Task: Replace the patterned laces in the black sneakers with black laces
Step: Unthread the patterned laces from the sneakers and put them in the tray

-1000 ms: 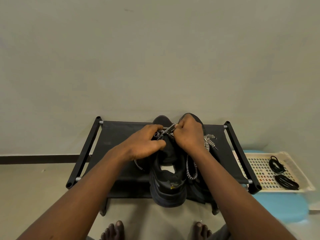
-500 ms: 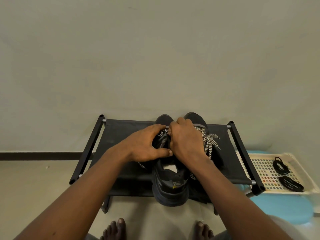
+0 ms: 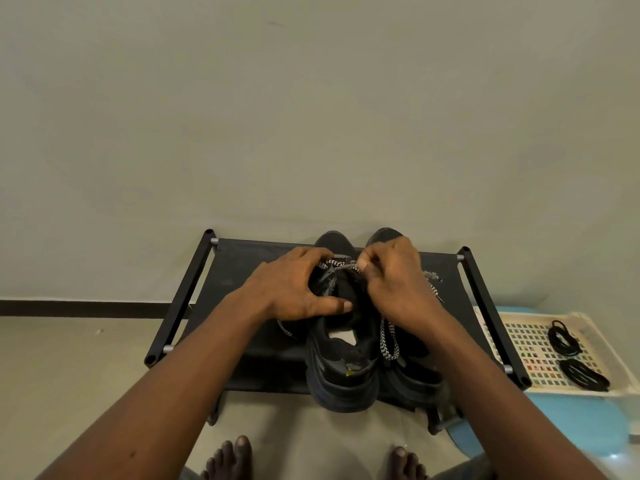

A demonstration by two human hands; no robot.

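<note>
**Here, two hands work a patterned lace on a black sneaker**

Seen from above, a pair of black sneakers sits side by side on a low black shoe rack (image 3: 194,292) against a plain wall, toes pointing away from the person. The left sneaker (image 3: 341,375) is the one in hand. The left hand (image 3: 298,285) grips its upper and steadies it, with the fingers curled over the far side and the thumb laid across the collar. The right hand (image 3: 398,282) pinches the patterned lace (image 3: 341,265) between thumb and curled fingers, close to the toe end of the eyelets.

The short span of lace between the hands runs crosswise, left to right, and looks taut. The pinch is at its right end, so the right hand is the nearer one for drawing it free, probably up and toward the person's right. Loose lengths trail down either side of the shoe. The right sneaker (image 3: 415,379) has its own patterned lace, partly hidden behind the right wrist.

Well apart, to the right of the rack, a pale slotted basket (image 3: 519,344) rests on a blue stool (image 3: 568,420). In it lie two coiled black laces (image 3: 564,337) — untouched, waiting their turn.
</note>
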